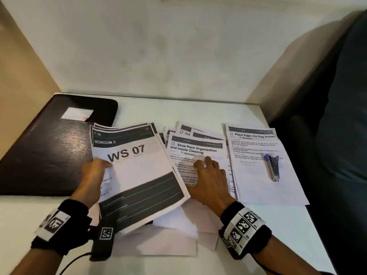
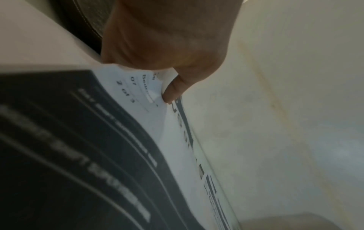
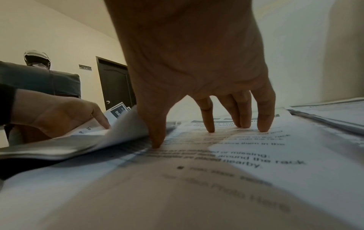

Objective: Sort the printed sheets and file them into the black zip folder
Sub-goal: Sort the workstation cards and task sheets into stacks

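Observation:
A black zip folder (image 1: pixel 49 147) lies shut at the table's back left. My left hand (image 1: pixel 95 175) pinches the left edge of a raised bundle of "WS 07" sheets (image 1: pixel 139 175), thumb on top; the left wrist view shows the left hand (image 2: pixel 169 65) on those sheets (image 2: pixel 138 96). My right hand (image 1: pixel 208 175) rests with straight fingers on the "Shoe Rack Organization" sheet (image 1: pixel 196 149). In the right wrist view its fingertips (image 3: pixel 263 129) press that sheet (image 3: pixel 246 155), beside the lifted bundle (image 3: pixel 78 143).
A third stack headed "Place Eggs into Egg Holder" (image 1: pixel 264 181) lies at the right with a blue stapler (image 1: pixel 273 167) on it. More sheets fan out behind and under the middle pile. A dark sofa (image 1: pixel 341 135) borders the table's right edge.

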